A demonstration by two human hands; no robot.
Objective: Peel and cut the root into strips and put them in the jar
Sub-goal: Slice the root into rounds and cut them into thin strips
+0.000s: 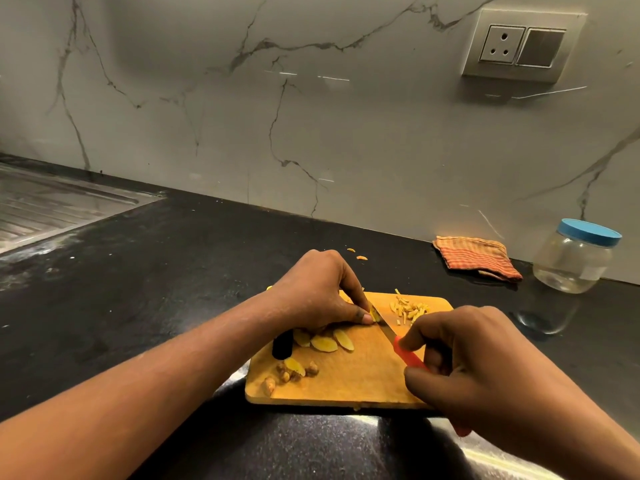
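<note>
Right hand [485, 368] grips knife [401, 348]; board [363, 379] on black counter [173, 271], seemingly marble wall [311, 98].

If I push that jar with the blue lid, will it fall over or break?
The jar looks empty, so it is probably light and would slide easily on the smooth black counter. It is wide and squat, so a gentle push likely would not tip it. I cannot tell whether it is glass or plastic, so treat it as breakable.
</note>
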